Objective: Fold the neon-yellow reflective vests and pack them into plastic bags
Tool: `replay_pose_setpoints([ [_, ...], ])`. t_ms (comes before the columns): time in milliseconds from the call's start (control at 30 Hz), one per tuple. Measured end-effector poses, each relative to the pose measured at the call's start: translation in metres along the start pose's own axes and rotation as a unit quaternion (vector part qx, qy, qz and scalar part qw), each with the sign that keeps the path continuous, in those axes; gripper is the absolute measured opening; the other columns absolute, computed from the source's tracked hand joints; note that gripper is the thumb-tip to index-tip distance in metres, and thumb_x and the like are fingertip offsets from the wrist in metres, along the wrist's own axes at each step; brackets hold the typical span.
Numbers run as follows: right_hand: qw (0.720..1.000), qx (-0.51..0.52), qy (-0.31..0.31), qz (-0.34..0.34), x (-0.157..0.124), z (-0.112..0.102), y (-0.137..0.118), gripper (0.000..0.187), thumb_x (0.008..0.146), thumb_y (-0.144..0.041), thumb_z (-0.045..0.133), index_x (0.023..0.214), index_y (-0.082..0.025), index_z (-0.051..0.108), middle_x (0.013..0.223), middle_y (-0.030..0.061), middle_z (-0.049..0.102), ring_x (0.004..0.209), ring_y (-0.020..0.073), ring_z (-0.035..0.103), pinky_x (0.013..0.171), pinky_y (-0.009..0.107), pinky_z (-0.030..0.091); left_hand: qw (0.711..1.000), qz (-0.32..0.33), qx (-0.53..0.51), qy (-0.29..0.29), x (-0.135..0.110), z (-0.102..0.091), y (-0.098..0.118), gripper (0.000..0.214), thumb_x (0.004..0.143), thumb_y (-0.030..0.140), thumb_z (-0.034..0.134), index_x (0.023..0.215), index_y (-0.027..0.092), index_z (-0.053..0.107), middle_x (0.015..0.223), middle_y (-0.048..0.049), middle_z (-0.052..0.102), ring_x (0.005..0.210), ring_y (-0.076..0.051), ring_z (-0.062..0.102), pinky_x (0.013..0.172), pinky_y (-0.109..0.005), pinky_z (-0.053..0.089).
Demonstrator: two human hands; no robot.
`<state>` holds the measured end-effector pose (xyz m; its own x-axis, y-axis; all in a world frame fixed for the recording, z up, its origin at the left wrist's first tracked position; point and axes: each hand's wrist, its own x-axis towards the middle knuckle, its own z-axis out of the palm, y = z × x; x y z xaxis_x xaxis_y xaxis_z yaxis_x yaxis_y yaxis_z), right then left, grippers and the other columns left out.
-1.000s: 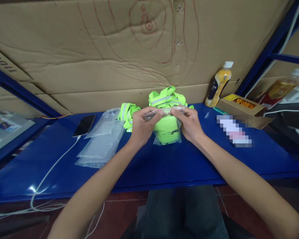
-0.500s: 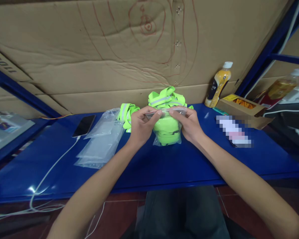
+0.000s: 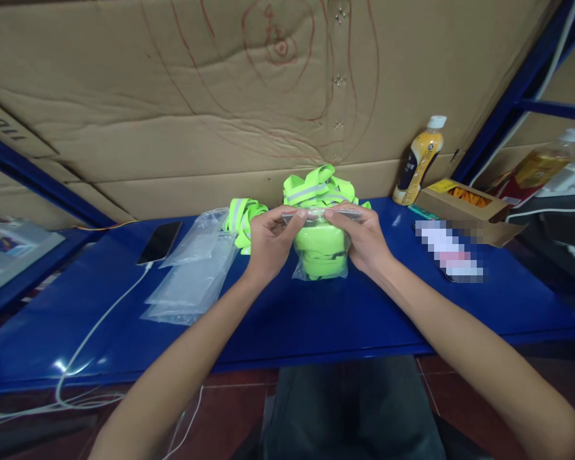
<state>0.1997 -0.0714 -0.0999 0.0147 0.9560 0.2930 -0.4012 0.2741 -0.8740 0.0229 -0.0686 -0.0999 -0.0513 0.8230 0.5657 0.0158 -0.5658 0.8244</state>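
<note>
A clear plastic bag holding folded neon-yellow straps stands at the middle of the blue table. My left hand pinches the bag's top edge between thumb and fingers. On the same edge, to the right, my right hand pinches too, with both thumbs a little apart. Right behind the bag lies a heap of neon-yellow reflective straps with grey stripes. A smaller bundle of the same straps rests beside my left hand. Flat clear plastic bags overlap on the table left of my left forearm.
A black phone on a white cable lies at the left of the blue table. To the right are a yellow drink bottle, an open cardboard box and a pixelated phone-like object. Cardboard walls the back.
My thumbs have slid slightly along the bag's top edge, the left one moving a little left. The bag's upper edge looks flatter and straighter. The whole view has shifted slightly.
</note>
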Motion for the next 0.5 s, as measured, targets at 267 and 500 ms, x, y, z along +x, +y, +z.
replay_pose_setpoints([
  [267,1.0,-0.008,-0.013,0.003,0.006,-0.006,0.005,0.046,0.068,-0.063,0.095,0.067,-0.022,0.073,0.079,0.0012,0.066,0.078,0.0168,0.059,0.079,0.032,0.051,1.0,0.022,0.008,-0.011,0.003,-0.007,-0.003,0.03,0.095,0.048,0.081,0.082,0.021,0.086,0.078,-0.0024,0.076,0.076,-0.017,0.066,0.076,-0.029,0.051],
  [500,0.999,-0.037,-0.015,-0.023,0.012,-0.012,0.009,0.056,0.07,-0.075,0.09,0.066,-0.022,0.071,0.078,0.0009,0.066,0.08,0.017,0.061,0.081,0.032,0.051,0.998,-0.05,-0.036,-0.032,0.008,-0.008,-0.01,0.047,0.09,0.065,0.079,0.076,0.021,0.081,0.075,-0.0032,0.073,0.073,-0.018,0.064,0.07,-0.03,0.052],
])
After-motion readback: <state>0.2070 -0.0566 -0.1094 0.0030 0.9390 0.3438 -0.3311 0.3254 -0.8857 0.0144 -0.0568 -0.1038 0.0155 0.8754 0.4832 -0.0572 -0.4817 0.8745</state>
